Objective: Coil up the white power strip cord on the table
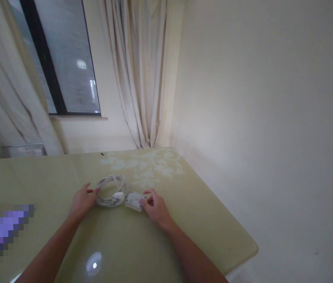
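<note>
A white extension cord lies on the table, its cable (104, 182) wound into a loose coil. The white plug (118, 198) rests on the coil's lower right side. Right beside it is the small white socket block (133, 200), with its broad face turned up. My left hand (83, 201) grips the coil's left edge between thumb and fingers. At the block's right end, my right hand (155, 207) has its thumb on the near side and its fingers on the far side. The fingertips of both hands are partly hidden.
The glossy greenish table (119, 247) has a pale floral pattern at its far right corner and meets a plain wall (258, 118) along the right. A small dark object (102, 154) lies at the far edge. A blurred-out purple item (4, 232) is at the left. Curtains (139, 70) hang behind.
</note>
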The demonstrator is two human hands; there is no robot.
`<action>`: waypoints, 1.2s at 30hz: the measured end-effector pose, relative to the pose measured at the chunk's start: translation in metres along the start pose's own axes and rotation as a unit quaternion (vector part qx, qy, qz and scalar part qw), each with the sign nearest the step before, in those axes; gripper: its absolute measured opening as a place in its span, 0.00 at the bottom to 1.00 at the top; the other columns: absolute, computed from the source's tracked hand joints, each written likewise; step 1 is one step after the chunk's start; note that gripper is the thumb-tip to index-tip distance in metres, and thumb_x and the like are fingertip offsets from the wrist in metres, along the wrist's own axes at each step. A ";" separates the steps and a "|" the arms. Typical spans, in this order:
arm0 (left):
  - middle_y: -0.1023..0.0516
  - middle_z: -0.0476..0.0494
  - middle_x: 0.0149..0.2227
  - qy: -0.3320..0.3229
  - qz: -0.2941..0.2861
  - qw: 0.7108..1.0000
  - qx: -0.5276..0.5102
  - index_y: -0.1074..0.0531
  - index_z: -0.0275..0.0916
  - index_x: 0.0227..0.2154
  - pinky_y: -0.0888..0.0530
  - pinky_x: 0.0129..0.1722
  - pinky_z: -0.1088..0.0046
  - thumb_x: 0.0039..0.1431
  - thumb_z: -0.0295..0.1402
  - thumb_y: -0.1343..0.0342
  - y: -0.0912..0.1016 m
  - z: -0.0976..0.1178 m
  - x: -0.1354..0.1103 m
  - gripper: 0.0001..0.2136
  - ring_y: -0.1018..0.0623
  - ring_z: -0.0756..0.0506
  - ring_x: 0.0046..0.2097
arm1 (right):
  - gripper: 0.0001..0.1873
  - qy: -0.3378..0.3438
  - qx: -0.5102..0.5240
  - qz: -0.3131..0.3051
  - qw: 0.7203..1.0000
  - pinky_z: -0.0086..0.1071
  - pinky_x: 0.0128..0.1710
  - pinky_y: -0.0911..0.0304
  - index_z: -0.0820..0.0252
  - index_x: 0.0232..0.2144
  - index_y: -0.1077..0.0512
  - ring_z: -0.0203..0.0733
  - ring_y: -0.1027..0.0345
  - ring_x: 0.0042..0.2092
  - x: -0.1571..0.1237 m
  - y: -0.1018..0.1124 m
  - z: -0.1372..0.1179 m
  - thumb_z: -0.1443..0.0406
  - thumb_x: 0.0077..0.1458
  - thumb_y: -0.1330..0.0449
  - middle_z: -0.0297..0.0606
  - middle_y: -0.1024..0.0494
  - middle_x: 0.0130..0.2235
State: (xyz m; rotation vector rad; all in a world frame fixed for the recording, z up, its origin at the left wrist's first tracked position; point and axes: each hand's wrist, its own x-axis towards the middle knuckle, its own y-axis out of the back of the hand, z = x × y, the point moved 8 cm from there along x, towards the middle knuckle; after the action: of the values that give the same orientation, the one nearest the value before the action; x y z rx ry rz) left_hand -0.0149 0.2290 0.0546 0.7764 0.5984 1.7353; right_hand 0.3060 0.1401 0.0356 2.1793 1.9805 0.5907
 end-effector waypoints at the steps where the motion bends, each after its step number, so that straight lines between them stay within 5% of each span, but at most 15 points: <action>1: 0.21 0.25 0.44 0.007 0.002 1.000 -0.014 0.34 0.25 0.60 0.23 0.47 0.51 0.61 0.43 0.50 0.004 -0.008 -0.004 0.30 0.18 0.33 0.41 | 0.20 0.014 -0.048 -0.032 0.998 0.31 0.31 0.42 0.55 0.48 0.22 0.41 0.31 0.29 -0.005 -0.012 -0.006 0.52 0.57 0.35 0.33 0.22 0.29; 5: 0.19 0.33 0.44 -0.009 -0.018 0.996 -0.087 0.30 0.33 0.55 0.21 0.41 0.61 0.59 0.46 0.49 0.000 -0.024 -0.033 0.27 0.17 0.38 0.38 | 0.29 0.072 -0.156 -0.111 0.979 0.34 0.35 0.38 0.53 0.52 0.22 0.45 0.27 0.34 -0.012 -0.047 -0.026 0.45 0.55 0.34 0.38 0.18 0.35; 9: 0.19 0.34 0.42 0.011 -0.024 0.989 -0.145 0.28 0.36 0.51 0.21 0.41 0.60 0.59 0.45 0.48 -0.011 -0.025 -0.043 0.23 0.17 0.38 0.38 | 0.38 0.131 -0.184 -0.117 0.967 0.41 0.49 0.34 0.55 0.63 0.30 0.54 0.26 0.50 0.005 -0.075 -0.045 0.45 0.56 0.34 0.47 0.21 0.52; 16: 0.27 0.33 0.45 0.003 0.111 0.990 -0.088 0.30 0.29 0.56 0.21 0.44 0.59 0.61 0.38 0.53 0.007 -0.014 -0.038 0.24 0.23 0.43 0.34 | 0.20 0.055 -0.178 -0.049 0.981 0.43 0.54 0.34 0.60 0.53 0.25 0.54 0.26 0.52 0.054 -0.143 -0.055 0.57 0.63 0.38 0.49 0.20 0.50; 20: 0.29 0.34 0.45 -0.030 0.161 0.984 -0.063 0.31 0.30 0.55 0.23 0.44 0.60 0.65 0.38 0.55 0.022 -0.007 -0.048 0.22 0.25 0.42 0.36 | 0.16 0.032 -0.094 -0.034 0.995 0.43 0.53 0.32 0.60 0.52 0.25 0.51 0.24 0.51 0.070 -0.183 -0.062 0.60 0.65 0.40 0.47 0.18 0.48; 23: 0.27 0.34 0.42 -0.078 0.201 0.976 0.020 0.29 0.32 0.51 0.25 0.47 0.57 0.65 0.38 0.55 0.035 0.002 -0.058 0.19 0.24 0.37 0.43 | 0.26 0.053 0.033 -0.124 0.990 0.38 0.51 0.29 0.56 0.62 0.32 0.45 0.21 0.48 0.070 -0.202 -0.065 0.64 0.63 0.38 0.42 0.18 0.49; 26: 0.25 0.33 0.42 -0.104 0.213 0.966 0.106 0.28 0.34 0.49 0.27 0.47 0.55 0.65 0.39 0.54 0.040 0.008 -0.062 0.18 0.25 0.34 0.46 | 0.33 0.052 0.077 -0.209 0.974 0.36 0.46 0.28 0.54 0.66 0.36 0.43 0.21 0.44 0.054 -0.184 -0.054 0.66 0.60 0.36 0.41 0.18 0.49; 29: 0.23 0.38 0.38 -0.158 0.164 0.972 0.063 0.27 0.37 0.47 0.27 0.45 0.60 0.66 0.41 0.53 0.029 0.019 -0.065 0.16 0.23 0.37 0.42 | 0.24 0.064 0.049 -0.223 0.972 0.33 0.43 0.30 0.58 0.56 0.26 0.41 0.23 0.41 0.026 -0.129 -0.037 0.66 0.57 0.34 0.38 0.18 0.41; 33: 0.24 0.49 0.28 -0.222 -0.070 0.972 -0.025 0.25 0.43 0.43 0.28 0.36 0.71 0.67 0.32 0.56 -0.034 0.043 -0.089 0.13 0.23 0.45 0.31 | 0.08 0.069 -0.017 -0.162 0.984 0.28 0.31 0.40 0.60 0.35 0.21 0.36 0.33 0.30 -0.007 -0.051 -0.021 0.61 0.57 0.33 0.32 0.24 0.28; 36: 0.19 0.48 0.40 -0.286 -0.198 0.937 -0.038 0.24 0.48 0.51 0.26 0.42 0.73 0.59 0.21 0.58 -0.081 0.066 -0.125 0.25 0.20 0.47 0.39 | 0.17 0.087 -0.067 -0.116 0.987 0.28 0.31 0.42 0.60 0.27 0.24 0.35 0.35 0.29 -0.015 -0.023 -0.023 0.57 0.65 0.39 0.32 0.26 0.25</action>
State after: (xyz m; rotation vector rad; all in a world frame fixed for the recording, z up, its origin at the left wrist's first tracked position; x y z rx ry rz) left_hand 0.1101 0.1329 0.0144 0.9763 0.2587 1.0844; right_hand 0.2749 0.1244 0.0456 1.8413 2.1702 0.8740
